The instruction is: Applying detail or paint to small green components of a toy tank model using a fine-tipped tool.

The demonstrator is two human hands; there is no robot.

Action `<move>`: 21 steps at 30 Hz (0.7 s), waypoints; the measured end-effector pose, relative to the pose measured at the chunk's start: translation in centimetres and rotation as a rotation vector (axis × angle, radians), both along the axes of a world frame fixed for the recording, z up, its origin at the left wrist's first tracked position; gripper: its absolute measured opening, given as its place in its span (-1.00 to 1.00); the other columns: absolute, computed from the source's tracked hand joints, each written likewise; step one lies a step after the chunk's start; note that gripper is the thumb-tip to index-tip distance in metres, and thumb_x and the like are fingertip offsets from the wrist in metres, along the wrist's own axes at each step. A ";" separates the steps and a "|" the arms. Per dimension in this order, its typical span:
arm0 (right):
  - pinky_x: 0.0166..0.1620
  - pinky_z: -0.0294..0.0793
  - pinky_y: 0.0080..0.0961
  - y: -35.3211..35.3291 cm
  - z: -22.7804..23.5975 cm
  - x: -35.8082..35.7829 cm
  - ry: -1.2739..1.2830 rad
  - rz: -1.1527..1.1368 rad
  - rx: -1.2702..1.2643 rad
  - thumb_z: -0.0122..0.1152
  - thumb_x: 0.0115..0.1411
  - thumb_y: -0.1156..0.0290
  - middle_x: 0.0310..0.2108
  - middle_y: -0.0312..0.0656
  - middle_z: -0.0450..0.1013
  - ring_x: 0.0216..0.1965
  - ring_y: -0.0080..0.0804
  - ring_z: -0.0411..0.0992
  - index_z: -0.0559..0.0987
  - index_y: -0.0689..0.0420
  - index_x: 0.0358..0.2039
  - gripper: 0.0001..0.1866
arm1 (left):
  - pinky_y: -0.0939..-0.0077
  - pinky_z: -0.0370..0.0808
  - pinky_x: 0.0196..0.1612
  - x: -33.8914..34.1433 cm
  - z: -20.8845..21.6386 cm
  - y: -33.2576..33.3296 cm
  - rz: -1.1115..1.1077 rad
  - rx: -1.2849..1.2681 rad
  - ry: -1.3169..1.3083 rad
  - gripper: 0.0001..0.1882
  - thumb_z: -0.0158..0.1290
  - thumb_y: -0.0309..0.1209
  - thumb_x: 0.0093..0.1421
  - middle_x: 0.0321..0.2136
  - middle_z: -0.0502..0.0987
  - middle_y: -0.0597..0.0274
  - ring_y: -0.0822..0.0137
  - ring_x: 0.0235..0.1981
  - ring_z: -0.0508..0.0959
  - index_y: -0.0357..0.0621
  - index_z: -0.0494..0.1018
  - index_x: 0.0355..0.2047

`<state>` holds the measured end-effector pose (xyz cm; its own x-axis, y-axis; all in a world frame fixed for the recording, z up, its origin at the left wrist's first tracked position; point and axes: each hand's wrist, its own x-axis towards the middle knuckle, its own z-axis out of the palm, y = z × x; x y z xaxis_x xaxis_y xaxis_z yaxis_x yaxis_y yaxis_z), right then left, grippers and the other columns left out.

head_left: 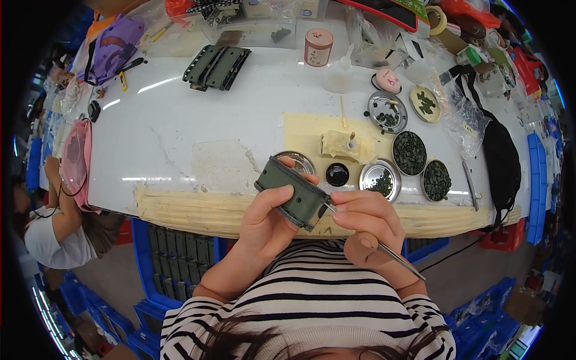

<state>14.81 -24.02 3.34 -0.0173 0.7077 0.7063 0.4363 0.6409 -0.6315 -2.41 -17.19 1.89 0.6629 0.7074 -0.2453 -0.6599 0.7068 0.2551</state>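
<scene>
My left hand point(267, 216) is closed around a dark green, rectangular moulded part point(295, 195), with the thumb on its face. The part is tilted, its lower right end toward my right hand point(369, 219). Between my right thumb and fingers is a pair of metal tweezers point(399, 259), whose tips reach the part's right end. Whether the tips hold a small piece cannot be made out. Just beyond the part sit a round metal dish point(295, 159), partly hidden by it, a small pot of black liquid point(337, 174) and a metal dish with small green pieces point(381, 182).
Bowls of dark green pieces point(409, 153) stand at the right, by another pair of tweezers point(470, 186). A tape-wrapped block point(348, 146) lies ahead. More green parts point(216, 67) rest at the back left. A blue crate point(142, 258) sits below the table edge; another person point(60, 231) is at far left.
</scene>
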 end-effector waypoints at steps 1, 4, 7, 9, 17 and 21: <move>-0.18 0.54 -0.37 0.0 0.0 0.0 -0.002 0.001 0.001 0.13 0.19 0.45 -0.26 -0.05 0.47 -0.19 -0.13 0.53 0.55 0.29 -0.17 -0.77 | 0.29 0.58 -0.10 0.0 0.0 0.0 0.000 -0.002 -0.003 -0.58 -0.03 -0.51 0.17 -0.09 0.43 -0.04 0.16 -0.09 0.53 0.00 0.20 0.05; -0.19 0.54 -0.36 0.1 0.0 0.0 -0.013 0.008 0.020 0.13 0.19 0.45 -0.27 -0.04 0.47 -0.20 -0.13 0.53 0.55 0.29 -0.18 -0.78 | 0.29 0.59 -0.11 -0.1 0.0 0.0 0.003 -0.004 0.009 -0.58 -0.03 -0.51 0.17 -0.09 0.43 -0.04 0.16 -0.09 0.53 0.00 0.20 0.04; -0.20 0.54 -0.36 0.1 -0.1 -0.1 0.003 0.008 0.032 0.12 0.19 0.47 -0.27 -0.04 0.48 -0.20 -0.12 0.53 0.55 0.29 -0.19 -0.78 | 0.30 0.59 -0.11 -0.1 -0.3 0.0 -0.007 -0.021 0.007 -0.59 -0.03 -0.51 0.17 -0.09 0.43 -0.04 0.17 -0.10 0.53 0.00 0.21 0.03; -0.20 0.54 -0.37 0.2 -0.2 0.0 0.003 0.010 0.033 0.12 0.18 0.48 -0.27 -0.04 0.48 -0.20 -0.12 0.53 0.55 0.29 -0.19 -0.79 | 0.30 0.59 -0.12 0.0 -0.3 0.0 -0.005 -0.016 -0.002 -0.59 -0.03 -0.51 0.17 -0.10 0.43 -0.05 0.17 -0.10 0.53 0.00 0.21 0.03; -0.20 0.54 -0.38 0.0 -0.5 -0.2 0.020 0.006 0.055 0.09 0.21 0.47 -0.27 -0.06 0.48 -0.20 -0.12 0.53 0.55 0.28 -0.19 -0.80 | 0.29 0.62 -0.19 0.2 -0.3 -0.1 0.010 0.009 -0.037 -0.59 -0.01 -0.50 0.15 -0.11 0.44 -0.06 0.13 -0.13 0.54 0.01 0.19 0.01; -0.20 0.53 -0.38 0.1 -0.7 -0.3 0.038 0.006 0.056 0.06 0.25 0.44 -0.27 -0.07 0.48 -0.19 -0.12 0.52 0.55 0.27 -0.19 -0.80 | 0.28 0.62 -0.21 0.1 -0.3 -0.1 0.017 0.014 -0.051 -0.58 -0.02 -0.50 0.15 -0.11 0.44 -0.06 0.11 -0.13 0.55 0.01 0.18 0.01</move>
